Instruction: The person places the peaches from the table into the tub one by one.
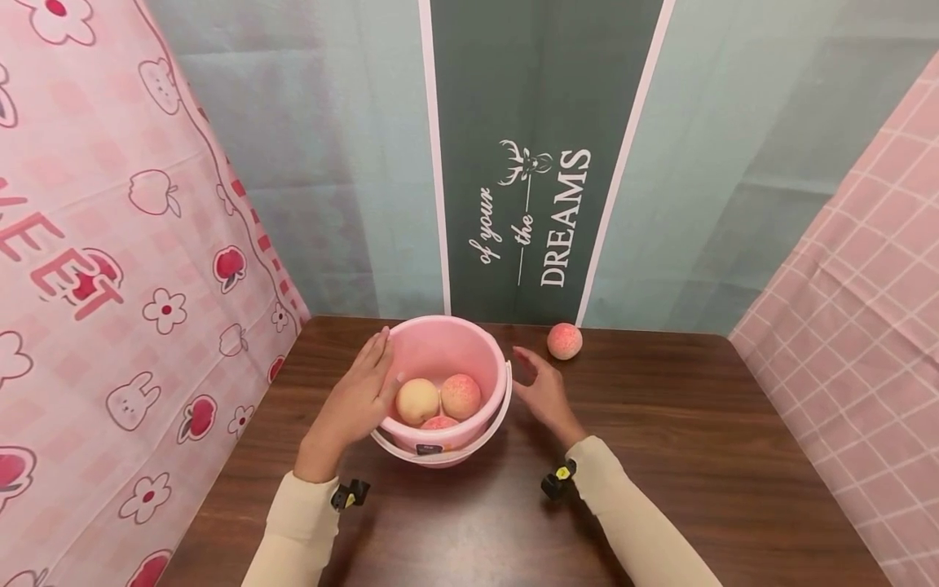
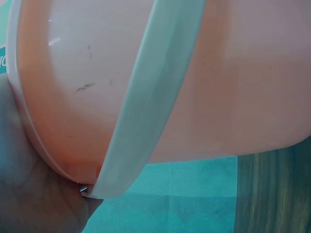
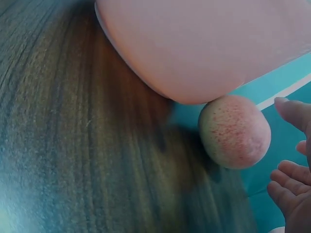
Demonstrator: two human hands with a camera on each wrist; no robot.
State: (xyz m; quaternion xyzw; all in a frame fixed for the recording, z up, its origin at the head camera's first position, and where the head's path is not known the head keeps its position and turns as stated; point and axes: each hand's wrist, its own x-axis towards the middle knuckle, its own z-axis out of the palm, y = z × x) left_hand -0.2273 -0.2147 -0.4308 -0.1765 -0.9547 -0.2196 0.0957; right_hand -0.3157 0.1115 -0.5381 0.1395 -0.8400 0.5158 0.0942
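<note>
A pink bucket (image 1: 447, 346) stands on the table, its pale handle (image 1: 469, 447) hanging down at the front. Inside lie a pale yellow peach (image 1: 416, 401), a pinkish peach (image 1: 461, 396) and a third pink peach (image 1: 438, 423), partly hidden by the front rim. My left hand (image 1: 357, 397) rests against the left rim with its fingers extended. In the left wrist view, the palm lies along the bucket's edge (image 2: 43, 150). Beside the right of the bucket is my right hand (image 1: 544, 397), fingers spread and holding nothing. Behind it, a loose peach (image 1: 564, 342) sits near the table's back edge.
The dark wooden table (image 1: 660, 456) ends at a green and grey-blue curtain (image 1: 367, 163) with printed lettering. Patterned pink cloth (image 1: 147, 326) hangs on the left, and pink checked cloth (image 1: 866, 310) on the right.
</note>
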